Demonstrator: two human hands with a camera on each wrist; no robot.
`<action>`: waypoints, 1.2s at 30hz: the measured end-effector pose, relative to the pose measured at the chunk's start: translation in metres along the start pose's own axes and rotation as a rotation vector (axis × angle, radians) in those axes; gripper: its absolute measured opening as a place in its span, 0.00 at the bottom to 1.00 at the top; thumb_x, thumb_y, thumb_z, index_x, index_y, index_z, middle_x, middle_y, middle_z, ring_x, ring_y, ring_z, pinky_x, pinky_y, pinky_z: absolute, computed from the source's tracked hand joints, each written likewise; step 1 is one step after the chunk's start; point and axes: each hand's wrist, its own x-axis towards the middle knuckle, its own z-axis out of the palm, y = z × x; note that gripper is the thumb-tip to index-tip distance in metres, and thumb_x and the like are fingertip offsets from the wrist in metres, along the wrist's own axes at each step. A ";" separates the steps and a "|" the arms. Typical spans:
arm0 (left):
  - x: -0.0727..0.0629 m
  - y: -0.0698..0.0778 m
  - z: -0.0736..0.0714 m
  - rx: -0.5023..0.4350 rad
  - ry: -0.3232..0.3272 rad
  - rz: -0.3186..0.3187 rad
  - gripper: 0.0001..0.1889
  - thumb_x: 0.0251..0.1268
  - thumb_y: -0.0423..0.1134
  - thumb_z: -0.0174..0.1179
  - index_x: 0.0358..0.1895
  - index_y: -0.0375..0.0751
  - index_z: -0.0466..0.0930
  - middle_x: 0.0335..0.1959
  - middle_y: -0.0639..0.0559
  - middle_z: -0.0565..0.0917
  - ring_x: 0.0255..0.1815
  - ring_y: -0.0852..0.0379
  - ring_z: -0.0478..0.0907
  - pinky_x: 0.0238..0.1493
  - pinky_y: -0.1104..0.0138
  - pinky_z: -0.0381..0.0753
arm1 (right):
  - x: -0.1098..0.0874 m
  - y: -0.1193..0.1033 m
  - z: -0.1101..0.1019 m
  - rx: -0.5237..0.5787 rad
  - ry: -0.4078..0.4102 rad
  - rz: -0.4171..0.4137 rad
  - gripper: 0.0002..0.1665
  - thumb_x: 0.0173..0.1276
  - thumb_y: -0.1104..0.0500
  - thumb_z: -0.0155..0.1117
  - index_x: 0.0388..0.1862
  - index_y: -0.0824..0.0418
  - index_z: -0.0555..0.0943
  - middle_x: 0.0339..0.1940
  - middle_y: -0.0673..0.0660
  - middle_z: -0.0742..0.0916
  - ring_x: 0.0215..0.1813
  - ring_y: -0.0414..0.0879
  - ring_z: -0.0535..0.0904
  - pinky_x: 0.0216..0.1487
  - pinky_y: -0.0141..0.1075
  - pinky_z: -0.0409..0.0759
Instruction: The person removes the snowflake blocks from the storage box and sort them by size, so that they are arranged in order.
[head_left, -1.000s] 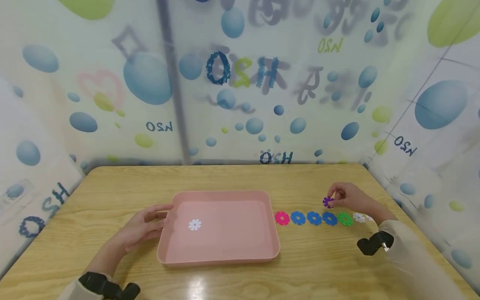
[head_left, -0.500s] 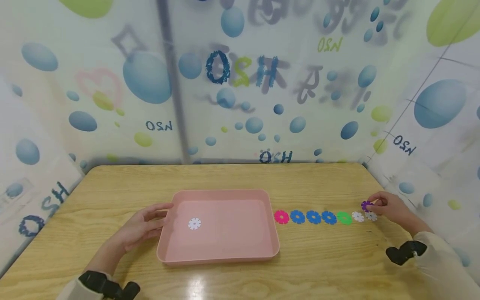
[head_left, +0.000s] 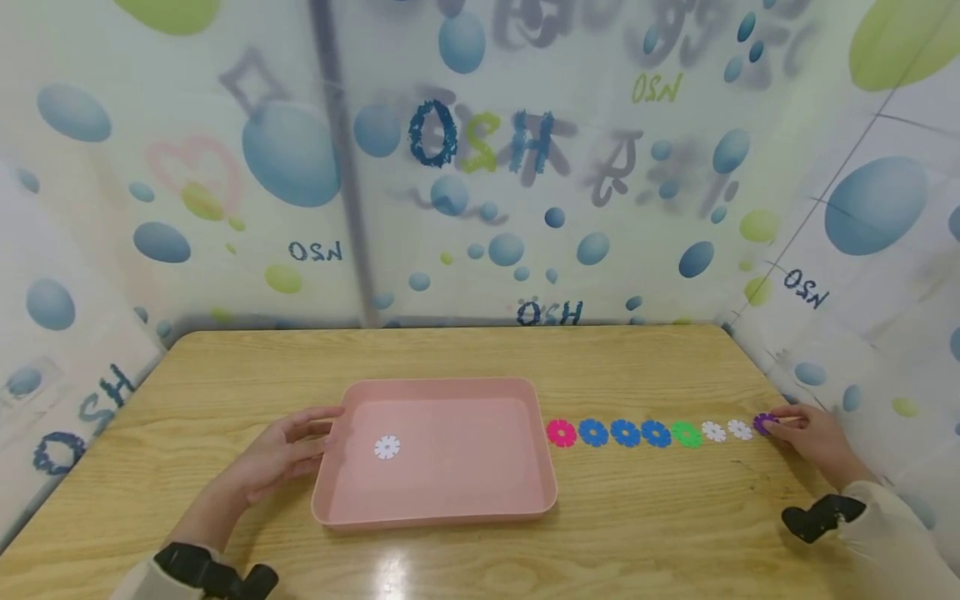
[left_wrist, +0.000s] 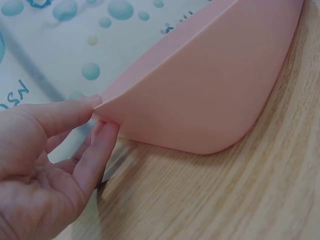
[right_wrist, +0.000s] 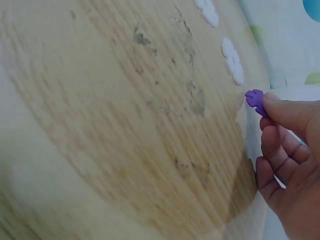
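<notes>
Between the thumb and fingertips of my right hand (head_left: 817, 442) is a small purple snowflake-shaped plastic disc (head_left: 764, 424), held low over the table's right side. It lines up with a row of similar discs: a pink one (head_left: 562, 433), several blue ones (head_left: 626, 432), a green one (head_left: 686, 434) and two white ones (head_left: 739, 430). In the right wrist view the purple disc (right_wrist: 255, 101) is pinched just past the nearer white disc (right_wrist: 232, 61). My left hand (head_left: 281, 454) pinches the left rim of a pink tray (left_wrist: 185, 95). One white disc (head_left: 387, 447) lies inside the tray.
The wooden table (head_left: 637, 533) runs back to a patterned curtain wall (head_left: 480, 167), with another curtain (head_left: 885, 275) close along its right edge. Dark marks (right_wrist: 190, 95) show on the wood in front of the white discs.
My right hand has carried the purple disc rightward, past both white discs, and down to the right end of the row. The left hand and tray have stayed in place.
</notes>
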 end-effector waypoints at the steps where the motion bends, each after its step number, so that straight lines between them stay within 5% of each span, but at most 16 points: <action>1: 0.000 0.000 0.000 0.000 0.000 0.000 0.29 0.65 0.35 0.55 0.67 0.31 0.56 0.62 0.28 0.58 0.51 0.53 0.74 0.50 0.61 0.77 | 0.000 0.001 0.000 -0.004 0.005 -0.008 0.32 0.66 0.53 0.58 0.48 0.84 0.66 0.29 0.56 0.81 0.27 0.34 0.72 0.26 0.29 0.76; 14: 0.000 -0.001 -0.002 -0.004 -0.029 0.028 0.28 0.66 0.35 0.54 0.66 0.32 0.58 0.61 0.27 0.58 0.50 0.55 0.74 0.51 0.62 0.77 | 0.004 0.000 -0.002 -0.182 -0.031 -0.056 0.26 0.65 0.54 0.59 0.41 0.80 0.72 0.36 0.69 0.77 0.33 0.47 0.71 0.29 0.34 0.71; 19: 0.000 -0.002 -0.002 -0.008 -0.026 0.028 0.27 0.66 0.35 0.54 0.66 0.33 0.59 0.60 0.27 0.58 0.50 0.55 0.75 0.51 0.62 0.77 | 0.005 -0.002 -0.002 -0.220 -0.025 -0.064 0.20 0.64 0.58 0.61 0.36 0.79 0.75 0.33 0.67 0.79 0.31 0.48 0.71 0.28 0.35 0.70; 31: 0.000 0.000 -0.001 -0.007 -0.015 0.011 0.29 0.65 0.35 0.55 0.67 0.31 0.57 0.61 0.28 0.58 0.50 0.54 0.74 0.51 0.62 0.77 | 0.000 -0.003 -0.001 -0.088 -0.020 -0.024 0.30 0.66 0.52 0.58 0.47 0.82 0.71 0.33 0.61 0.82 0.29 0.34 0.72 0.27 0.27 0.73; 36: -0.001 0.000 -0.001 -0.005 -0.019 0.011 0.29 0.66 0.35 0.54 0.67 0.31 0.57 0.61 0.28 0.57 0.50 0.55 0.75 0.50 0.62 0.77 | 0.004 -0.024 0.005 -0.067 -0.058 -0.048 0.30 0.67 0.50 0.57 0.49 0.79 0.71 0.31 0.55 0.81 0.29 0.40 0.72 0.27 0.32 0.75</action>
